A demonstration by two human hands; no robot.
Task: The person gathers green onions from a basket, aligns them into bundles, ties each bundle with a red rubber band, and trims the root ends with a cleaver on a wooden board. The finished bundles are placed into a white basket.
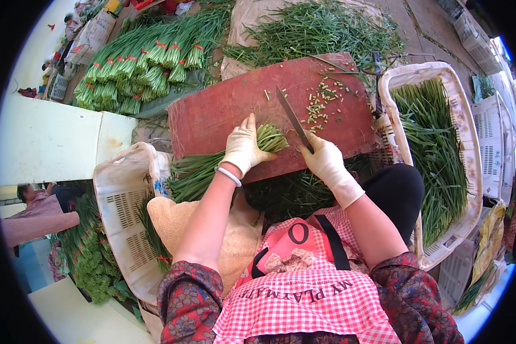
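My left hand (246, 148), in a pale glove, is wrapped around a bunch of green garlic chives (200, 172), whose cut stem ends point right over a red board (215, 107). The long leaves hang off the board's near left edge. In my right hand (324, 159), also gloved, is the handle of a knife (292, 115); its blade points up and left, apart from the stems. Short cut stem pieces (320, 105) lie scattered on the board's right half.
A white plastic crate (473, 172) full of loose chives stands at the right, another crate (124, 206) at the left. Beyond the board are red-tied bundles (129, 73) and a heap of loose leaves (318, 30). Other people are at the far left.
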